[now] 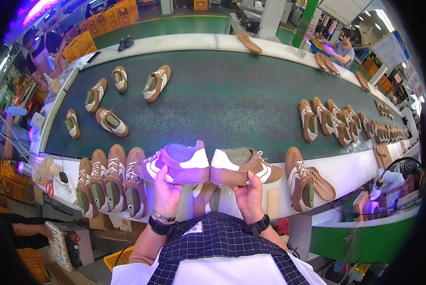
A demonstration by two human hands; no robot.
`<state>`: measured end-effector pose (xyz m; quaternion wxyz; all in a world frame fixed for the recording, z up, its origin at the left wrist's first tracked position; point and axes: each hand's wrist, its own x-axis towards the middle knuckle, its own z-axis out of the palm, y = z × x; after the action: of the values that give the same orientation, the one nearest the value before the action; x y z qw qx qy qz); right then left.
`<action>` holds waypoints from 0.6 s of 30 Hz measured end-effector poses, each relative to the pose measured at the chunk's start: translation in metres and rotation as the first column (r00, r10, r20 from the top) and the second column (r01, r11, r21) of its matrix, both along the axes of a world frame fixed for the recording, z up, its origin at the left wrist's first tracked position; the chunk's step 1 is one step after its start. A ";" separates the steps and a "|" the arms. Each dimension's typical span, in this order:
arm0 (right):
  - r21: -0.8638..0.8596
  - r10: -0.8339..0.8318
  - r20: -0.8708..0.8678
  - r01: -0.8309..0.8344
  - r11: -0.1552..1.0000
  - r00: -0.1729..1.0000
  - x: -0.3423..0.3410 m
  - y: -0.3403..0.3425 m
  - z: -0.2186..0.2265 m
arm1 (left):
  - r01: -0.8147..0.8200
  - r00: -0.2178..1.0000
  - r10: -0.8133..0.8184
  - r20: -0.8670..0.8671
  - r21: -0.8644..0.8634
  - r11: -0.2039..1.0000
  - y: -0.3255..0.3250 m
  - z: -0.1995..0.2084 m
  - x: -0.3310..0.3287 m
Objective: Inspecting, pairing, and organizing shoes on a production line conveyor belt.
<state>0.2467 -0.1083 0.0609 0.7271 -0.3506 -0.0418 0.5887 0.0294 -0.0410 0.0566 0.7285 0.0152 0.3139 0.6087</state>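
Note:
In front of me, two brown sneakers with white stripes and white heel patches are held up heel to heel. My left hand (167, 192) grips the left sneaker (187, 164), which is lit purple, its toe pointing left. The right sneaker (244, 166) is in my right hand (249, 197), its toe pointing right. Greenish inserts fill both shoe openings. Below and between them, part of another brown shoe (204, 198) shows on the white ledge. Several matching sneakers (115, 178) line up to the left of my left hand, toes away from me.
Right of my hands lie a sneaker (298, 183) and a loose sole (323, 184). Behind the white ledge (351, 172) runs a dark green conveyor belt (222, 90) carrying several sneakers at left and a cluster (339, 118) at right. Red scissors (50, 188) lie far left. Co-workers (343, 50) stand around the belt.

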 end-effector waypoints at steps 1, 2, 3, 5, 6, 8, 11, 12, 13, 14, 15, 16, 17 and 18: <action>0.002 0.000 -0.001 0.000 1.000 1.000 0.000 0.000 0.000 | 0.006 1.000 -0.006 0.003 0.001 1.000 0.000 0.000 0.000; 0.019 -0.002 -0.003 0.002 1.000 1.000 0.000 0.000 0.000 | 0.001 1.000 -0.001 0.001 -0.006 1.000 0.000 0.000 -0.001; 0.009 0.009 0.002 -0.009 1.000 1.000 0.000 0.000 0.000 | 0.008 1.000 -0.008 0.002 0.003 1.000 0.000 0.000 -0.001; 0.030 0.021 0.007 -0.021 0.999 1.000 0.000 -0.001 0.001 | -0.002 1.000 0.002 -0.005 0.007 1.000 -0.002 0.000 -0.001; 0.011 0.018 0.005 -0.018 1.000 1.000 0.000 -0.001 0.001 | -0.002 1.000 0.002 -0.006 0.004 1.000 -0.002 0.000 -0.001; 0.026 0.005 -0.003 -0.005 1.000 1.000 -0.001 -0.001 0.001 | -0.012 1.000 0.012 -0.003 0.018 1.000 -0.002 -0.001 0.000; 0.020 0.007 0.000 -0.007 1.000 1.000 0.000 -0.001 0.001 | -0.017 1.000 0.017 -0.002 0.010 1.000 -0.002 -0.003 0.000; 0.012 0.013 -0.002 -0.013 1.000 1.000 0.000 -0.002 0.001 | -0.014 1.000 0.014 0.010 0.003 1.000 -0.002 -0.003 0.000; 0.009 0.013 -0.003 -0.013 1.000 1.000 0.000 -0.002 0.001 | -0.018 1.000 0.018 0.018 -0.003 1.000 -0.002 -0.004 0.000; 0.017 0.009 -0.004 -0.009 1.000 1.000 0.000 -0.002 0.001 | -0.021 0.999 0.022 0.026 -0.010 1.000 -0.002 -0.005 0.000; 0.004 0.014 -0.005 -0.014 1.000 1.000 0.000 -0.003 0.001 | -0.018 0.999 0.019 0.033 -0.014 1.000 -0.002 -0.005 -0.001; 0.002 0.016 -0.005 -0.016 1.000 1.000 0.000 -0.003 0.001 | -0.015 0.999 0.016 0.039 -0.018 1.000 -0.002 -0.005 -0.001; 0.014 0.017 -0.007 -0.017 1.000 1.000 0.000 -0.003 0.001 | -0.021 0.999 0.022 0.036 -0.031 0.999 -0.002 -0.004 -0.001; 0.005 0.020 -0.005 -0.020 1.000 1.000 0.000 -0.003 0.001 | -0.009 0.999 0.009 0.031 -0.013 1.000 -0.002 -0.004 -0.001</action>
<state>0.2469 -0.1118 0.0614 0.7223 -0.3467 -0.0448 0.5967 0.0289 -0.0433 0.0527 0.7306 -0.0006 0.3066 0.6101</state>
